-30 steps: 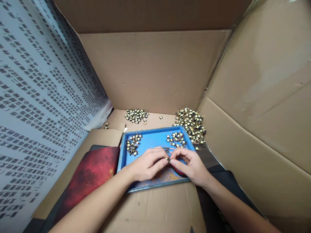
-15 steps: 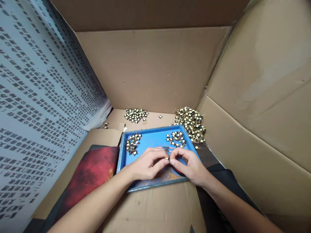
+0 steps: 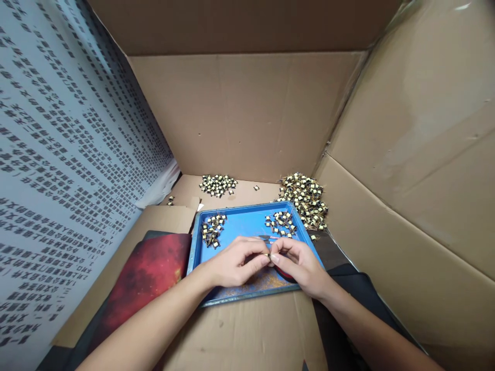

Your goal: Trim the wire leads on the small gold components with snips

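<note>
Over the front half of a blue tray (image 3: pixel 242 221), my left hand (image 3: pixel 240 262) pinches a small transformer (image 3: pixel 267 256) between thumb and forefinger. It looks like a tiny wire-wound part with yellow tape, mostly covered by the fingers. My right hand (image 3: pixel 296 263) is closed at its right side, thumb against forefinger; whether the pinch is on the body or a lead wire cannot be made out. Red-handled cutters (image 3: pixel 266 238) lie in the tray, partly under my right hand. Similar transformers form a left group (image 3: pixel 212 230) and a right group (image 3: pixel 281 222) inside the tray.
Behind the tray are a pile of transformers (image 3: pixel 218 184) and a larger heap with copper wires (image 3: pixel 303 198). Copper wire scraps (image 3: pixel 266 282) litter the tray's front. Cardboard walls (image 3: pixel 251 113) enclose the back and right. A red patterned mat (image 3: pixel 150 273) lies left.
The view has shifted slightly. Both hands stay together at the small transformer, which has turned a little so less of its yellow top shows.
</note>
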### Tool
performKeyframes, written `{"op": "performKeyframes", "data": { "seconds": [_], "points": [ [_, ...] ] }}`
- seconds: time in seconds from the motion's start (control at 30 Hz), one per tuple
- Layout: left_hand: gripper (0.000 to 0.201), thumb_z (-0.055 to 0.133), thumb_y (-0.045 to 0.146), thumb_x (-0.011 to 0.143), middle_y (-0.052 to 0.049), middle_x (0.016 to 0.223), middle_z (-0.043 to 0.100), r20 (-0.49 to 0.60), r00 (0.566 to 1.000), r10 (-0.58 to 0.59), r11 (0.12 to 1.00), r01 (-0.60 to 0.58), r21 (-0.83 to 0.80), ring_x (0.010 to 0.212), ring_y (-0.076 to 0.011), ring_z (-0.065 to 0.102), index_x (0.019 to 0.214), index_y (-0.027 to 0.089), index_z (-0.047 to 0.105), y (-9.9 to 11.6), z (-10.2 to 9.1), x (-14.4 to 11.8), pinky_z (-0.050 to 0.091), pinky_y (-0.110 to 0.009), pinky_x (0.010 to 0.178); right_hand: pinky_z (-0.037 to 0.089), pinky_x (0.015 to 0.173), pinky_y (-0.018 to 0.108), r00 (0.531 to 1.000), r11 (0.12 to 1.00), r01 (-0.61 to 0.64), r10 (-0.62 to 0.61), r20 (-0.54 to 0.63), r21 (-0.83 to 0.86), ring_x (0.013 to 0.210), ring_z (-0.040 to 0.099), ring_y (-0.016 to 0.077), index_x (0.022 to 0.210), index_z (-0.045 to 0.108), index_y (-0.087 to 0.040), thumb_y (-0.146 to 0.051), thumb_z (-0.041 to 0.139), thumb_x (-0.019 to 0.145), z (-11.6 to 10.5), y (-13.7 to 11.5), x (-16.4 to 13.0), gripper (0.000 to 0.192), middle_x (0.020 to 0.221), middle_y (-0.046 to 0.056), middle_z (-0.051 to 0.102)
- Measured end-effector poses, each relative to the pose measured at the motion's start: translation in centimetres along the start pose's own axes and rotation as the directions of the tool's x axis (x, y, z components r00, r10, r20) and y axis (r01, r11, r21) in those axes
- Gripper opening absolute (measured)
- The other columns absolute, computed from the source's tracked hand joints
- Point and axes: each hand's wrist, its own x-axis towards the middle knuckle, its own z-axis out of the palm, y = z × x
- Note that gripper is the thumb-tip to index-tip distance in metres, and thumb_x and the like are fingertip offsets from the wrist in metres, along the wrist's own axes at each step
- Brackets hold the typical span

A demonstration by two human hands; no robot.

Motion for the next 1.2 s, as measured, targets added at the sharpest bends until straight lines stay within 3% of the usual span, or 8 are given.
{"op": "performKeyframes", "data": {
  "seconds": [0.33,0.47,0.57,0.63,0.7,0.9,1.07,1.2],
  "points": [
    [0.029,0.043,0.035,0.106,-0.001,0.077,0.055,0.041,0.999,0.006,0.999,-0.007,0.031,0.073,-0.0151,0.049,0.084,0.018,0.052,0.0,0.1,0.1,0.04,-0.028,0.074,0.043,0.071,0.029,0.998,0.994,-0.046,0.043,-0.036,-0.103,0.073,0.054,0.0163,0.078,0.062,-0.019,-0.039,0.068,0.09,-0.5,-0.3,0.2,0.024,0.076,0.0,0.061],
    [0.029,0.048,0.036,0.103,0.0,0.073,0.052,0.062,0.997,-0.046,0.997,0.042,0.068,0.07,-0.0147,0.048,0.08,0.018,0.048,0.0,0.4,0.1,0.039,-0.028,0.072,0.048,0.081,0.033,1.0,0.957,0.007,0.0,0.024,-0.289,0.083,0.061,0.0192,0.083,0.065,-0.02,-0.032,0.064,0.094,-1.1,-0.9,0.2,0.016,0.085,0.003,0.068],
    [0.031,0.048,0.035,0.102,0.001,0.07,0.051,0.039,0.998,-0.049,0.997,0.046,0.062,0.069,-0.0144,0.048,0.076,0.019,0.046,-0.3,0.2,0.0,0.038,-0.027,0.069,0.045,0.097,0.043,0.992,0.791,0.127,-0.115,0.059,-0.599,0.107,0.062,0.0259,0.097,0.069,-0.022,-0.029,0.069,0.092,-1.8,-0.9,0.0,0.008,0.109,0.007,0.07],
    [0.033,0.048,0.034,0.102,0.002,0.067,0.048,-0.007,0.998,-0.064,0.995,0.064,0.075,0.065,-0.0135,0.045,0.073,0.019,0.043,-0.5,0.1,0.0,0.035,-0.027,0.065,0.041,0.103,0.05,0.991,0.636,0.128,-0.118,0.068,-0.761,0.119,0.057,0.0314,0.112,0.068,-0.024,-0.03,0.076,0.086,-2.2,-0.4,-0.2,0.027,0.123,0.009,0.067],
    [0.035,0.047,0.035,0.102,0.002,0.065,0.045,-0.062,0.994,-0.094,0.99,0.1,0.098,0.062,-0.0128,0.043,0.07,0.019,0.042,-0.8,0.0,-0.1,0.033,-0.026,0.062,0.041,0.105,0.053,0.992,0.545,0.125,-0.089,0.091,-0.829,0.124,0.055,0.0341,0.12,0.067,-0.025,-0.03,0.081,0.082,-2.5,0.3,-0.2,0.041,0.13,0.011,0.064],
    [0.034,0.047,0.033,0.101,0.001,0.065,0.048,-0.101,0.99,-0.098,0.974,0.116,0.193,0.061,-0.0132,0.045,0.071,0.019,0.046,-0.9,0.0,-0.1,0.034,-0.026,0.061,0.045,0.101,0.052,0.989,0.477,0.142,-0.095,0.11,-0.867,0.121,0.054,0.0356,0.12,0.067,-0.025,-0.035,0.088,0.075,-2.3,1.1,-0.3,0.051,0.13,0.013,0.058],
    [0.03,0.049,0.03,0.1,0.001,0.065,0.051,-0.098,0.992,-0.085,0.963,0.107,0.249,0.062,-0.0139,0.048,0.072,0.019,0.051,-0.8,0.1,0.0,0.035,-0.026,0.061,0.049,0.089,0.044,0.981,0.493,0.185,-0.045,0.188,-0.85,0.103,0.06,0.0284,0.108,0.07,-0.023,-0.029,0.073,0.091,-2.0,0.6,-0.3,0.018,0.109,0.008,0.064],
    [0.03,0.05,0.029,0.1,0.001,0.065,0.051,-0.106,0.991,-0.084,0.96,0.109,0.258,0.063,-0.0141,0.049,0.072,0.018,0.052,-0.8,0.0,0.0,0.036,-0.026,0.062,0.048,0.089,0.044,0.977,0.467,0.209,-0.054,0.208,-0.859,0.103,0.06,0.0281,0.108,0.071,-0.022,-0.03,0.071,0.093,-1.8,0.4,-0.2,0.017,0.11,0.009,0.065]
  ]
}}
